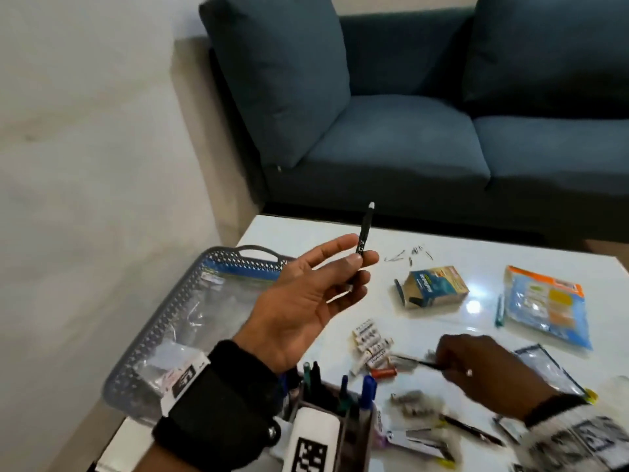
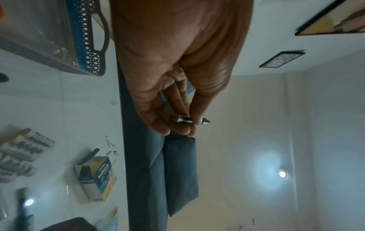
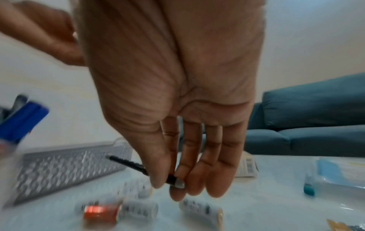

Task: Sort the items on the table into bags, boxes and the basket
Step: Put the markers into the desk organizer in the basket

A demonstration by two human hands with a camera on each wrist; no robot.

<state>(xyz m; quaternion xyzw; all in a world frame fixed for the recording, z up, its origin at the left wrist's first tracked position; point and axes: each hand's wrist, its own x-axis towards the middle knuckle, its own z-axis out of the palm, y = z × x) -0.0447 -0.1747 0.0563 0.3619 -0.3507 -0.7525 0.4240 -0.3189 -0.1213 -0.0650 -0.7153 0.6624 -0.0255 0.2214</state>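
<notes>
Two pens are held clear of the white table (image 1: 340, 233). A black pen (image 1: 363, 241) is pinched upright between thumb and fingertips of the raised left hand (image 1: 306, 301); a second black pen (image 3: 138, 167) is pinched by the right hand (image 1: 483, 366) low over the batteries (image 1: 371, 342). Clear zip bags are seen lying in the grey basket (image 1: 143, 352) at the table's left edge. Capped markers stand in the desk organiser (image 1: 340, 410). An open carton (image 1: 432, 287) lies on its side; its contents cannot be told. Framed pictures (image 2: 282, 59) on the wall are shown only by the left wrist view; an orange battery (image 3: 100, 211) is shown close only by the right wrist view
</notes>
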